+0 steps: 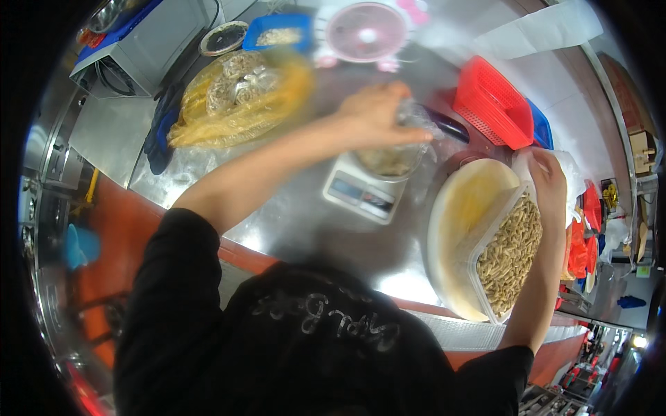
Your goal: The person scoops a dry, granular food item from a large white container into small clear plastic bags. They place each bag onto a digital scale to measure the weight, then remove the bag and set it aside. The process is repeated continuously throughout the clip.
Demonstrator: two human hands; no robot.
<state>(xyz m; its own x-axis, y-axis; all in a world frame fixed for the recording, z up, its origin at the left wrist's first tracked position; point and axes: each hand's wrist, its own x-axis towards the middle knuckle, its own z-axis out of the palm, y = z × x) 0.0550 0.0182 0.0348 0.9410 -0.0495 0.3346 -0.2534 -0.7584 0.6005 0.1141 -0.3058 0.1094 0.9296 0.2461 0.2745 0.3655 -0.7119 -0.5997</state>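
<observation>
My left hand (pixel 380 117) is blurred, its thumb and fingers apart around the upper part of a clear plastic bag (pixel 415 117). Pale, blurred contents show in a clear round vessel or bag (pixel 387 161) below it, on a white digital kitchen scale (pixel 359 190). My right hand (pixel 546 169) bends over white plastic bags (pixel 570 166) and touches them; its fingertips are partly hidden. Beside my right forearm, a clear rectangular container (pixel 481 286) full of short tan-brown pieces (pixel 510 255) leans tilted in a large round cream-coloured basin (pixel 447 244).
A yellow plastic bag (pixel 229 127) holding smaller clear bags lies on the steel table (pixel 291 223). Behind it are a blue tray (pixel 307 34) and a round lidded container (pixel 223 39). A pink-and-white fan (pixel 367 31) stands at the back. Red baskets (pixel 494 104) sit beside a dark handle (pixel 447 125).
</observation>
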